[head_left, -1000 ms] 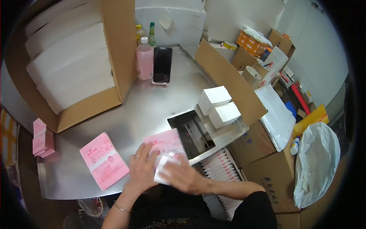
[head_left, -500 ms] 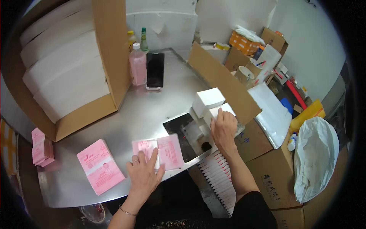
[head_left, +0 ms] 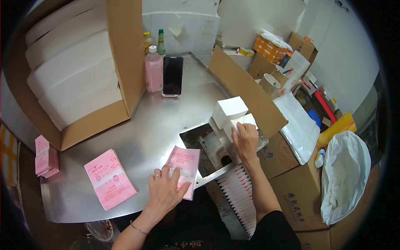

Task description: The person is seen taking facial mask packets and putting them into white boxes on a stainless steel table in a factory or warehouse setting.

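A pink printed plastic packet (head_left: 186,160) lies tilted near the table's front edge, left of the rectangular opening. My left hand (head_left: 166,189) bends its fingers over the packet's lower left part, thumb on its right side; a whitish band shows under the fingers. Two white blocks of what looks like folded paper stand right of the opening. My right hand (head_left: 246,141) grips the top of the nearer white block (head_left: 243,119), fingertips on its upper face. The farther white block (head_left: 229,109) stands just behind it, untouched. A pile of pink packets (head_left: 109,179) lies left of my left hand.
A big open carton (head_left: 96,130) with white paper stacks stands at the left. A phone (head_left: 173,75) leans beside a pink bottle (head_left: 154,71). A cardboard flap (head_left: 246,91) borders the right side. Below the opening's edge sits a row of white-and-red packs (head_left: 236,191).
The pink packet under my left hand, spread wide before, now shows narrower and turned. My left hand has shifted slightly right and down. My right hand stays on the nearer white block.
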The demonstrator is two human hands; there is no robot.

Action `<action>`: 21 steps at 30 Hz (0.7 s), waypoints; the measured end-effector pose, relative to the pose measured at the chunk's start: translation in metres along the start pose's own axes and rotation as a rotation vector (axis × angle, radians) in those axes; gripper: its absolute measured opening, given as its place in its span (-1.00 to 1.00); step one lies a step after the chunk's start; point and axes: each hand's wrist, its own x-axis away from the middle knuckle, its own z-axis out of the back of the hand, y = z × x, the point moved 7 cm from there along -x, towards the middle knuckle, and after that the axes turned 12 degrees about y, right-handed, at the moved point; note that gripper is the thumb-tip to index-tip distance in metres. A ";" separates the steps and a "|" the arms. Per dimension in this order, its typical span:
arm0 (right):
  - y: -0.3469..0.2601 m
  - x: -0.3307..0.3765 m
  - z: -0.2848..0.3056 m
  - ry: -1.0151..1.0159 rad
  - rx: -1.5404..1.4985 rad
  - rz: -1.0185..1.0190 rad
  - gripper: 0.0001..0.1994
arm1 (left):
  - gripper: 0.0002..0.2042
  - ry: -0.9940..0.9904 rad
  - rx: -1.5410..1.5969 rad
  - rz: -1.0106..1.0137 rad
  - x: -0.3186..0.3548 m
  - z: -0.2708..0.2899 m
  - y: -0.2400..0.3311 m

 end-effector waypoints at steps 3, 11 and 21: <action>0.015 -0.005 -0.007 -0.093 -0.017 -0.074 -0.78 | -0.46 0.048 0.074 0.034 -0.001 0.002 -0.002; 0.007 -0.009 0.015 0.027 -0.037 -0.045 -0.70 | -0.50 0.087 0.086 0.064 0.000 0.001 -0.011; -0.194 0.074 0.046 -0.222 -0.693 0.524 -0.55 | -0.33 -0.068 0.113 0.096 -0.004 0.017 -0.023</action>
